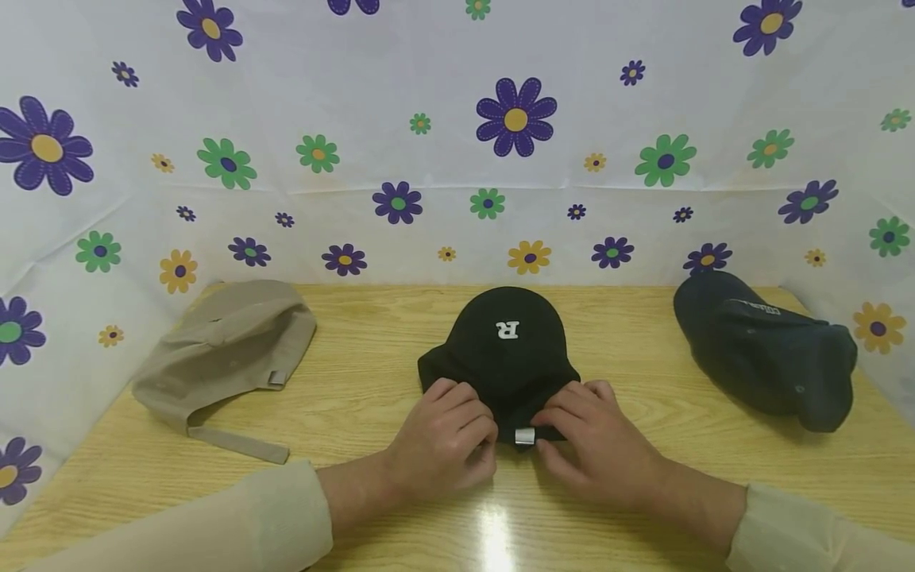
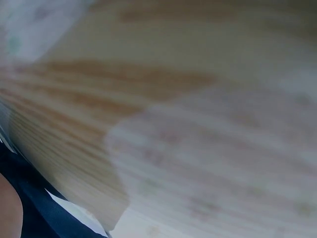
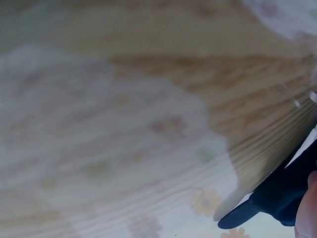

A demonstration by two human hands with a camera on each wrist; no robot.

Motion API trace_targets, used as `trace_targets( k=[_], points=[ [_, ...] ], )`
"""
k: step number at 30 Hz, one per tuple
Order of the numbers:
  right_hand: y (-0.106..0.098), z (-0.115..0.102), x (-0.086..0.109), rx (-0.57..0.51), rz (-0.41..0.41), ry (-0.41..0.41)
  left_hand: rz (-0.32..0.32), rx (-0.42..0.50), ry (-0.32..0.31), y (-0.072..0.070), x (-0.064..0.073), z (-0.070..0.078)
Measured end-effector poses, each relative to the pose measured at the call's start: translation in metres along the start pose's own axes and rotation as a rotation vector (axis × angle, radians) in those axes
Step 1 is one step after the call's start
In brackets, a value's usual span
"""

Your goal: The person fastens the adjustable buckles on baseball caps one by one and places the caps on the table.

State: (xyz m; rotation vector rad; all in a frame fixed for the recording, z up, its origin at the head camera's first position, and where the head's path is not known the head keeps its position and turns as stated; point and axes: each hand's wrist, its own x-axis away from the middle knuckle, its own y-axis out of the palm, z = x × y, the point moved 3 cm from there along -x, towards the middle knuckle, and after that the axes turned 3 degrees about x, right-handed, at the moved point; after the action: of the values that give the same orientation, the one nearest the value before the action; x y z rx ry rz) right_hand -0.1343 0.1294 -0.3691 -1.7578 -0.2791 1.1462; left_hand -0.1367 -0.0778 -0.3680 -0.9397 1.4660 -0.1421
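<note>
A black baseball cap (image 1: 500,357) with a white letter R on its front lies at the middle of the table, its back edge towards me. Curled fingers of my left hand (image 1: 446,437) grip that near edge on the left. On the other side, my right hand (image 1: 604,445) pinches the edge between thumb and fingers, right beside a silver buckle (image 1: 525,436). Parts of the strap are hidden behind the hands. In the left wrist view, dark cap fabric (image 2: 37,203) fills the lower left corner; the right wrist view has it at lower right, with a fingertip (image 3: 308,213) over it.
A beige cap (image 1: 229,349) lies at the left of the wooden table (image 1: 364,334), its strap hanging loose towards me. A navy cap (image 1: 765,357) rests on its side at the right. Behind stands a white flower-print cloth (image 1: 443,71).
</note>
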Motion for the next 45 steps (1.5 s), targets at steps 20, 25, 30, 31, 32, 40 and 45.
trace_targets(
  k=[20,25,30,31,32,40,45],
  points=[
    [0.0024,-0.0017,-0.0009,-0.069,0.061,-0.139,-0.052,0.090,-0.021,0.0006,0.0008,0.0020],
    [0.0025,-0.0023,-0.0014,-0.113,0.062,-0.173,-0.087,0.077,-0.018,0.0020,0.0015,0.0026],
    [0.0021,-0.0036,-0.0027,-0.152,0.063,-0.211,-0.108,0.062,0.004,0.0031,0.0020,0.0036],
    [0.0018,-0.0039,-0.0029,-0.150,0.064,-0.216,-0.108,0.060,0.009,0.0032,0.0020,0.0039],
    [0.0016,-0.0043,-0.0032,-0.147,0.070,-0.227,-0.109,0.060,0.013,0.0033,0.0020,0.0041],
    [-0.0004,-0.0071,-0.0056,-0.086,0.107,-0.264,-0.110,0.052,0.017,0.0046,0.0024,0.0062],
    [-0.0010,-0.0076,-0.0057,-0.091,0.110,-0.271,-0.121,0.047,0.000,0.0047,0.0024,0.0070]
  ],
)
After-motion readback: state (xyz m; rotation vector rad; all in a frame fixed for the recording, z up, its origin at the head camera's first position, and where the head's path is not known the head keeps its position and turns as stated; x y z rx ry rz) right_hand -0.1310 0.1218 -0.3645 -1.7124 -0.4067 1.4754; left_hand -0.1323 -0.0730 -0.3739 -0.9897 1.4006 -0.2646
